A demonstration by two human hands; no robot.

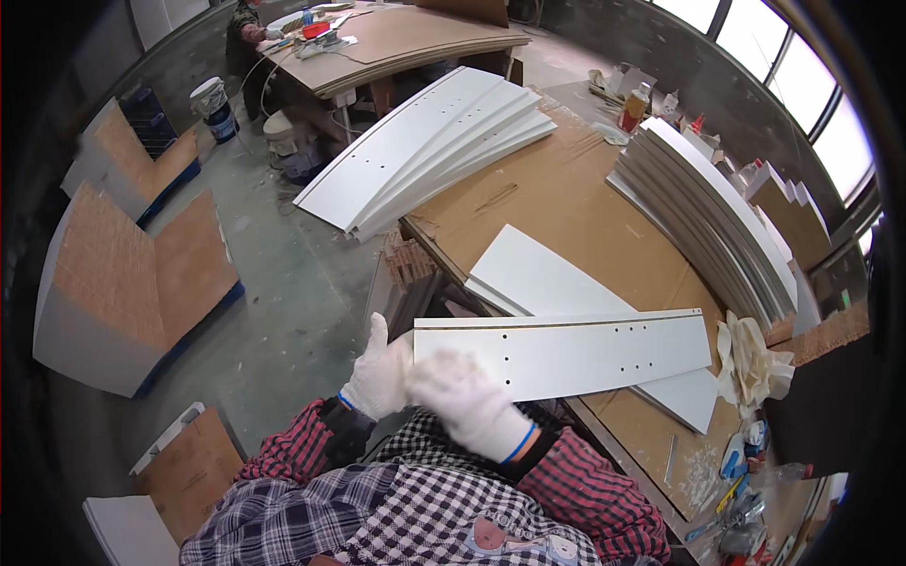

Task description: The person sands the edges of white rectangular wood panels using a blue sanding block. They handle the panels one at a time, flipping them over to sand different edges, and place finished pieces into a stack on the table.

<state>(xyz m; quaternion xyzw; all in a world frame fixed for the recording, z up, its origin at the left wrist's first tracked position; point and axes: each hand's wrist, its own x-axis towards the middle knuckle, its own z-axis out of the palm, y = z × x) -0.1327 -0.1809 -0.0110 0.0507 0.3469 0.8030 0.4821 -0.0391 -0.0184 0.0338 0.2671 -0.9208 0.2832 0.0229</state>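
A long white panel (566, 354) with a dark groove along its far edge and several drilled holes lies in front of me, its left end toward my hands. It rests across another white panel (557, 274) on the brown-topped workbench. My left hand (379, 373), in a white glove, is at the panel's left end with its thumb stretched up; its other fingers are mostly hidden. Blurred by motion, my gloved right hand (467, 401) is curled over the panel's near left corner. What it holds, if anything, does not show.
White panels (415, 141) lie fanned out at the bench's far left; another stack (708, 217) stands on its right. A crumpled cloth (750, 363) and small tools (741, 472) lie near right. Upholstery-like wooden pieces (142, 283) stand on the left floor. Someone (247, 38) is at a far table.
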